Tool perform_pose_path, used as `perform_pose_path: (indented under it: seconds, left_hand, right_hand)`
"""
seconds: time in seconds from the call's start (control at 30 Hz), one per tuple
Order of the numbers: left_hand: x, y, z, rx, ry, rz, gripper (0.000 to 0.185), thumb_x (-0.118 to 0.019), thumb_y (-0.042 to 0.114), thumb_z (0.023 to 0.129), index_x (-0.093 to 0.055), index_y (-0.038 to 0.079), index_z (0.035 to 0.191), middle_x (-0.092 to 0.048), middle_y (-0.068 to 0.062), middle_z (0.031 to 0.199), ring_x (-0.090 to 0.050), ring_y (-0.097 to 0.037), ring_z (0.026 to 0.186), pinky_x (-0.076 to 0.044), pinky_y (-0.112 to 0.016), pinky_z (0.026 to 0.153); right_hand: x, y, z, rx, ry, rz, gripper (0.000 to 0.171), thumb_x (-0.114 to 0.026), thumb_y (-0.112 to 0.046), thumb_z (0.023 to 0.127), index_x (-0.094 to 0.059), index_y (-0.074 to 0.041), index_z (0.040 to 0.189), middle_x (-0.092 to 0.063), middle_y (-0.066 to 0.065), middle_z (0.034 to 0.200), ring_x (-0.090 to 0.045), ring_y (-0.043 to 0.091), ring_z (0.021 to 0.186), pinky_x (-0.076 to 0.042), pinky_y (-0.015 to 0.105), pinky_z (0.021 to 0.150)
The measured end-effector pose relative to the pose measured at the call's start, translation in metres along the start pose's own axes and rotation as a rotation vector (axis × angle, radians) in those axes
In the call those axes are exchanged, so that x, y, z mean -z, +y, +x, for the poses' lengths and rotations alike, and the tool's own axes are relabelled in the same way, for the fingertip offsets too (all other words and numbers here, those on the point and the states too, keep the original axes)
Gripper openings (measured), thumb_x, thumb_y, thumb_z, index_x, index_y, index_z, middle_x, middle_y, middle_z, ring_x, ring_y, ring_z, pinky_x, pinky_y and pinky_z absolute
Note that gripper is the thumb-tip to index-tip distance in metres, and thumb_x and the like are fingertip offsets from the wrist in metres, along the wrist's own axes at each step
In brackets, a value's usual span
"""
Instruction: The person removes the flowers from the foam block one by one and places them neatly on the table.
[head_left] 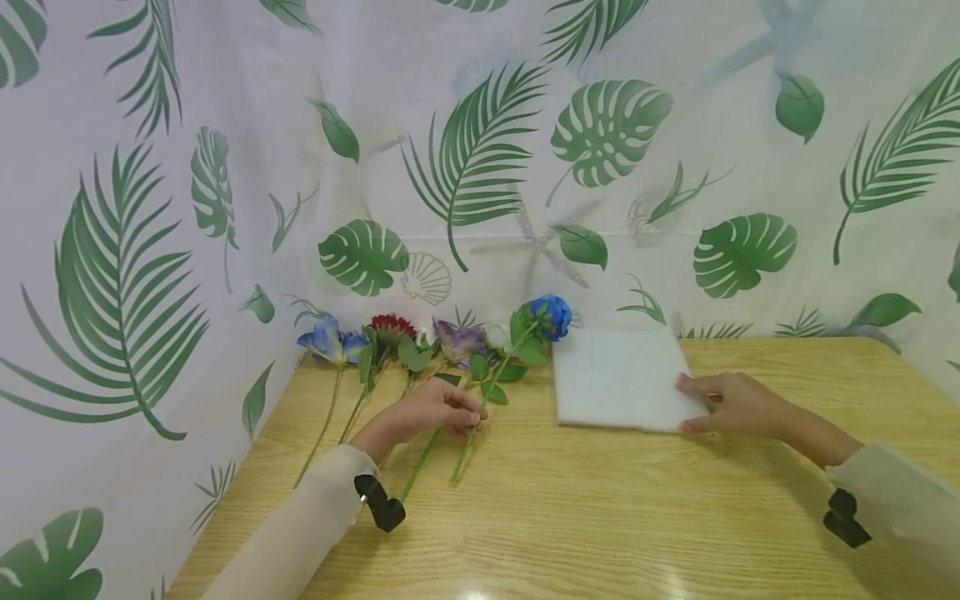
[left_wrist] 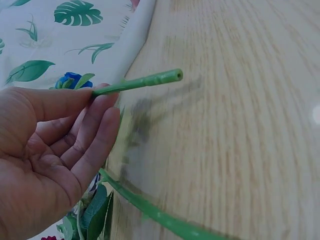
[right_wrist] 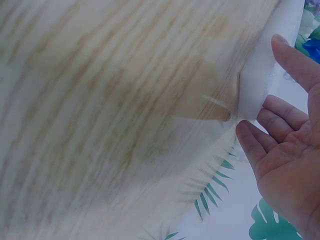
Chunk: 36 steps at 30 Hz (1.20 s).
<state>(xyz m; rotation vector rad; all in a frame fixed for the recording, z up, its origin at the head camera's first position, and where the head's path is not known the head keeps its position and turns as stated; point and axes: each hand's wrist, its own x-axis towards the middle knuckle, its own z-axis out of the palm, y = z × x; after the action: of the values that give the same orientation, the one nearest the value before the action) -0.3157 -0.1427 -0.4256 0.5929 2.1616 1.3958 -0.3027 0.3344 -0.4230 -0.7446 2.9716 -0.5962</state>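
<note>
My left hand (head_left: 438,408) pinches the green stem of a blue artificial flower (head_left: 551,317) between thumb and fingertips. The bloom leans up to the right, and in the left wrist view the stem's cut end (left_wrist: 172,75) sticks out past the fingers. A white foam block (head_left: 626,379) lies flat on the table to the right of this flower. At the block's right side is my right hand (head_left: 738,406), its fingertips touching the edge. In the right wrist view the thumb (right_wrist: 287,52) stands spread away from the other fingers.
Left of the held flower lie a pale blue flower (head_left: 333,342), a red one (head_left: 392,327), a purple one (head_left: 457,340) and a white one (head_left: 497,335), stems toward me. A leaf-print sheet (head_left: 487,150) hangs behind the wooden table (head_left: 570,517).
</note>
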Motion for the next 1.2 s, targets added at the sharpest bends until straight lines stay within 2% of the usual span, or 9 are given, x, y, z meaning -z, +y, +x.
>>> perform_pose_path:
  seconds: [0.23,0.6,0.93,1.2]
  left_hand:
    - [-0.0026,0.0005,0.0001,0.045,0.005,-0.020,0.025,-0.062,0.005,0.101,-0.069,-0.009,0.121,-0.071,-0.025,0.123,-0.072,-0.011,0.085,-0.064,-0.037,0.083]
    - [-0.0050,-0.0004,0.0017,0.103,0.006,-0.025,0.023,-0.063,0.003,0.099,-0.069,-0.010,0.117,-0.073,-0.022,0.119,-0.071,-0.011,0.078,-0.065,-0.034,0.080]
    - [-0.0051,-0.0003,0.0022,0.162,0.004,-0.017,0.024,-0.065,0.004,0.098,-0.071,-0.008,0.118,-0.074,-0.014,0.100,-0.070,-0.012,0.075,-0.065,-0.034,0.079]
    - [-0.0065,0.0028,0.0020,0.184,0.003,-0.040,0.024,-0.067,0.005,0.097,-0.071,-0.007,0.117,-0.075,-0.013,0.096,-0.071,-0.012,0.073,-0.065,-0.034,0.078]
  right_hand:
    - [0.0007,-0.0005,0.0006,0.012,-0.005,-0.006,0.072,-0.088,-0.035,0.079,-0.064,0.008,0.131,-0.058,0.028,0.139,-0.065,0.045,0.117,-0.058,0.051,0.091]
    - [0.0011,-0.0012,0.0008,0.009,-0.006,0.004,0.072,-0.088,-0.034,0.079,-0.063,0.008,0.132,-0.057,0.028,0.139,-0.066,0.045,0.115,-0.059,0.051,0.092]
    - [-0.0004,0.0030,0.0015,0.015,-0.010,-0.009,0.072,-0.089,-0.033,0.078,-0.063,0.008,0.132,-0.057,0.028,0.139,-0.066,0.046,0.115,-0.059,0.051,0.091]
    - [0.0004,0.0014,0.0010,0.000,-0.014,-0.005,0.073,-0.088,-0.034,0.079,-0.063,0.008,0.132,-0.057,0.028,0.139,-0.067,0.046,0.114,-0.058,0.052,0.091]
